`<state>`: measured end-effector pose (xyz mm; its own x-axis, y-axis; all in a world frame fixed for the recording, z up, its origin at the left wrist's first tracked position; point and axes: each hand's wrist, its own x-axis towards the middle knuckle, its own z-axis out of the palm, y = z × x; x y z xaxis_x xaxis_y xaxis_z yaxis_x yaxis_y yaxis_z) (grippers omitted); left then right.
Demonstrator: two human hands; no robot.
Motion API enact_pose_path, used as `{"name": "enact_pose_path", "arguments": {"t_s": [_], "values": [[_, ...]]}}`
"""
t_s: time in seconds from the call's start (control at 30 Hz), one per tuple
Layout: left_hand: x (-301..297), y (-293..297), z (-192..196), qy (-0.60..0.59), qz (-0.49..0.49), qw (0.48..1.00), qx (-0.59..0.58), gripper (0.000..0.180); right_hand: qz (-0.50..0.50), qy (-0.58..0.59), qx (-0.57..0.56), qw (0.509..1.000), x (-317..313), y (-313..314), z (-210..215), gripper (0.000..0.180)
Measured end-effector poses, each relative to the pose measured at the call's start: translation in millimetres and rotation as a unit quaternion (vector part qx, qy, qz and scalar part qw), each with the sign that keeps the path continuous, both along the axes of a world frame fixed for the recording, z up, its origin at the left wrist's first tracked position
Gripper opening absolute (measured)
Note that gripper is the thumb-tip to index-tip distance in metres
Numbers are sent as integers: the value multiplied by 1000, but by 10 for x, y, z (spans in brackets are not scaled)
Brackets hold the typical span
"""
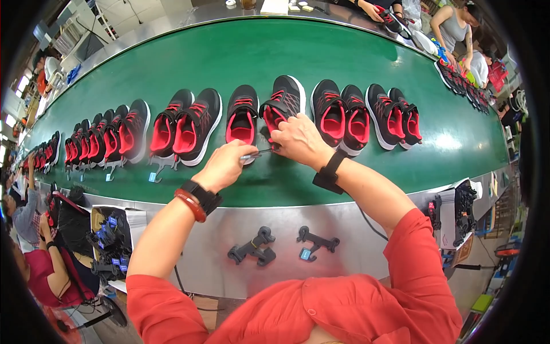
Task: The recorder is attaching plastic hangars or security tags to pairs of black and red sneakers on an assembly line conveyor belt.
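Note:
Two black sneakers with red laces and red lining stand side by side in front of me: the left sneaker (243,97) and the right sneaker (285,92), which is tilted. My right hand (302,141) is closed at the heel end of the right sneaker, its fingertips partly hidden beside a small dark piece. Behind the left sneaker's heel, my left hand (224,164) is closed around a slim grey tool (251,155), whose tip points toward my right hand. The tool's exact kind is too small to tell.
Paired sneakers (197,123) line the green conveyor belt (252,46) on both sides. Black plastic shoe hangers (255,247) lie on the metal ledge (215,229) before me. A box of hangers (109,238) stands left, another box (458,215) right. Other people work around the belt.

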<state>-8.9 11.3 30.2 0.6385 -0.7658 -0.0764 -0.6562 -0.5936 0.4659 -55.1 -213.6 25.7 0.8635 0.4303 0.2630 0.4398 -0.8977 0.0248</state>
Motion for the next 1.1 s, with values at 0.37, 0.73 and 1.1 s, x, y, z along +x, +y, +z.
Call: {"name": "enact_pose_path", "arguments": {"t_s": [0.37,0.73,1.1], "values": [[-244,-21,142,-251,9,968,-19,60,-12,83,262,962,-914,-171,-29,29],[-408,-1458,110,-147,-84,977,-132,36,-53,245,103,963,-2370,-197,3,34],[-320,-1632,-250,-1,-125,978,-167,18,-119,431,426,787,-2255,-689,16,22]]}}
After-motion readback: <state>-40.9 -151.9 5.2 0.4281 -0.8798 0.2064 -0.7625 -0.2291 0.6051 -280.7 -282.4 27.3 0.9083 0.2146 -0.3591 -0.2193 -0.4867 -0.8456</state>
